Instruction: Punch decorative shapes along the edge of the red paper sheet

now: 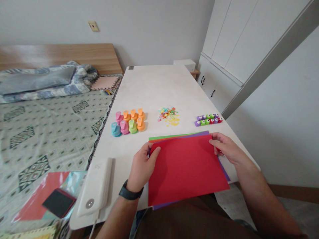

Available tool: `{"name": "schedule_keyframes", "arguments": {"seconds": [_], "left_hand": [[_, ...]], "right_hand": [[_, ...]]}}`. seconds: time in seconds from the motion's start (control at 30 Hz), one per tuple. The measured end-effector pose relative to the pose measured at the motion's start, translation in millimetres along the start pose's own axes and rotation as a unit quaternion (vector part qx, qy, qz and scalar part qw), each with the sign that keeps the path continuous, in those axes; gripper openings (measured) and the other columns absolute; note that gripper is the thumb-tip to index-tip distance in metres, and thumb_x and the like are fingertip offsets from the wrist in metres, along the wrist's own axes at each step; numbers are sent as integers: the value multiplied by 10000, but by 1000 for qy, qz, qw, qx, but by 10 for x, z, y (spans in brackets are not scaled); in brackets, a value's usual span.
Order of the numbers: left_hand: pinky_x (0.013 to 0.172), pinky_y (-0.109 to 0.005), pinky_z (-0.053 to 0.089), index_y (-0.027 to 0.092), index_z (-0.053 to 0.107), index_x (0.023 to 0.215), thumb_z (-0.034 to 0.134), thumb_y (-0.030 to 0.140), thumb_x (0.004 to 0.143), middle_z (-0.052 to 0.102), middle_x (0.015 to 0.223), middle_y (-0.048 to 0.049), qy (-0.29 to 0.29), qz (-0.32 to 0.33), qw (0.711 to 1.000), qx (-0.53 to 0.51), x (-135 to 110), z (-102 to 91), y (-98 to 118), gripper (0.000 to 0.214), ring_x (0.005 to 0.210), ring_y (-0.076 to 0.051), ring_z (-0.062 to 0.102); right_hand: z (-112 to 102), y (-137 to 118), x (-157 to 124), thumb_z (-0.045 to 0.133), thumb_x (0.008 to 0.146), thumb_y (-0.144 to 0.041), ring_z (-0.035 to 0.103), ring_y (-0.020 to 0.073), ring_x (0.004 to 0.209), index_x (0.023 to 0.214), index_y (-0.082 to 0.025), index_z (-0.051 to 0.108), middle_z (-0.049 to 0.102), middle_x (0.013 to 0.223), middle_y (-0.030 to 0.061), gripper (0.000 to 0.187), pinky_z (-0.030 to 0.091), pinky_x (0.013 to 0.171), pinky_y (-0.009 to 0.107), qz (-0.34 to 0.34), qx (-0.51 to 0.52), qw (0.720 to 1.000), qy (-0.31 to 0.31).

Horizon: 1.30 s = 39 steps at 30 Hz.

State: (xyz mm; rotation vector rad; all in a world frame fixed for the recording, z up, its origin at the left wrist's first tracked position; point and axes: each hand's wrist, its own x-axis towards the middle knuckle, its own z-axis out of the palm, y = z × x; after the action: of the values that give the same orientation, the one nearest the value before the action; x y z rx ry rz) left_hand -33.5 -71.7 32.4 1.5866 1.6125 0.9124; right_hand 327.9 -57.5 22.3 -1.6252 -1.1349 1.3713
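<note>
A red sheet of paper (pixel 186 169) lies over purple, orange and green sheets at the near edge of the white table. My left hand (pixel 142 164) pinches the upper left corner of the red sheet, thumb on top and fingers underneath. At the upper right corner my right hand (pixel 225 147) grips it the same way. A purple sheet (pixel 203 133) shows along the top and right edges. Beyond the paper are several large craft punches (pixel 129 123) at the left, a heap of small coloured paper cutouts (pixel 168 115) in the middle and several small punches (pixel 208 119) at the right.
A white device with a cord (pixel 96 186) stands at the table's left edge. Left of the table (pixel 154 86) is a bed (pixel 57 126), with a plastic-wrapped red sheet (pixel 37 199) and a dark flat object (pixel 59 202) on it. White cabinets (pixel 219 79) line the right side.
</note>
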Motion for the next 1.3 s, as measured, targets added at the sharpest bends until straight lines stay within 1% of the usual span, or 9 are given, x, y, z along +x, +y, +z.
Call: {"name": "schedule_keyframes", "arguments": {"seconds": [0.2, 0.47, 0.53, 0.6, 0.67, 0.73, 0.93, 1.13, 1.3], "left_hand": [[650, -257, 393, 199, 588, 873, 599, 444, 944, 619, 751, 23, 2, -11, 998, -55, 2, 29, -45, 255, 677, -138, 520], [651, -251, 411, 202, 598, 923, 593, 457, 946, 647, 787, 16, -18, -15, 996, -85, -40, 69, -66, 256, 687, -140, 544], [643, -250, 404, 199, 607, 920, 594, 462, 943, 639, 768, 16, -12, -12, 998, -57, -55, 65, -65, 265, 673, -139, 537], [635, -248, 401, 195, 615, 925, 593, 467, 941, 638, 766, 12, -12, -12, 999, -47, -67, 60, -69, 273, 669, -140, 536], [628, -246, 400, 195, 615, 929, 589, 469, 945, 632, 764, 11, -17, -15, 998, -52, -75, 53, -74, 275, 670, -140, 534], [628, -246, 402, 198, 615, 929, 591, 466, 947, 623, 761, 13, -17, -17, 998, -56, -81, 39, -75, 270, 674, -142, 531], [655, -250, 431, 201, 626, 978, 614, 435, 946, 631, 776, 14, -11, -21, 998, -67, -122, -19, -52, 236, 687, -138, 538], [654, -251, 472, 203, 621, 1022, 642, 422, 933, 672, 830, -6, -3, -31, 986, -166, -168, -8, -59, 237, 711, -143, 592], [701, -262, 484, 187, 660, 987, 660, 414, 910, 683, 847, -22, 24, 10, 994, -105, -124, -6, -44, 240, 765, -159, 600]], "right_hand": [[8, 39, 34, 736, 821, -402, 527, 57, 443, 1121, -251, 582, 635, 891, -24, 370, 244, 375, 177, 9, 12, 1000, -4], [31, 5, 35, 724, 827, -376, 515, 55, 425, 1194, -252, 571, 691, 1086, 47, 417, 247, 364, 203, 3, -5, 1000, -10], [21, -17, 33, 725, 820, -380, 509, 65, 426, 1192, -221, 594, 710, 1010, 56, 425, 243, 369, 211, 5, -19, 999, -25], [9, -33, 26, 722, 819, -388, 498, 81, 426, 1118, -181, 633, 703, 823, 38, 375, 246, 383, 218, 4, -48, 998, -42], [-3, -33, 13, 711, 831, -397, 488, 99, 424, 1017, -166, 652, 625, 613, -6, 303, 256, 404, 222, -2, -82, 995, -48], [-19, -15, -6, 693, 854, -403, 497, 117, 430, 981, -175, 646, 555, 509, -38, 265, 282, 426, 227, -19, -107, 993, -44], [-96, 29, -96, 666, 902, -413, 559, 123, 475, 1126, -209, 614, 603, 644, -44, 307, 413, 488, 252, -77, -99, 991, -54], [-130, -6, -182, 689, 901, -419, 551, 109, 484, 1138, -203, 618, 616, 681, -28, 329, 378, 455, 239, -97, -47, 993, -39], [-114, -31, -197, 714, 884, -433, 556, 110, 490, 1134, -211, 628, 635, 724, -16, 345, 378, 455, 244, -128, -32, 991, 0]]}}
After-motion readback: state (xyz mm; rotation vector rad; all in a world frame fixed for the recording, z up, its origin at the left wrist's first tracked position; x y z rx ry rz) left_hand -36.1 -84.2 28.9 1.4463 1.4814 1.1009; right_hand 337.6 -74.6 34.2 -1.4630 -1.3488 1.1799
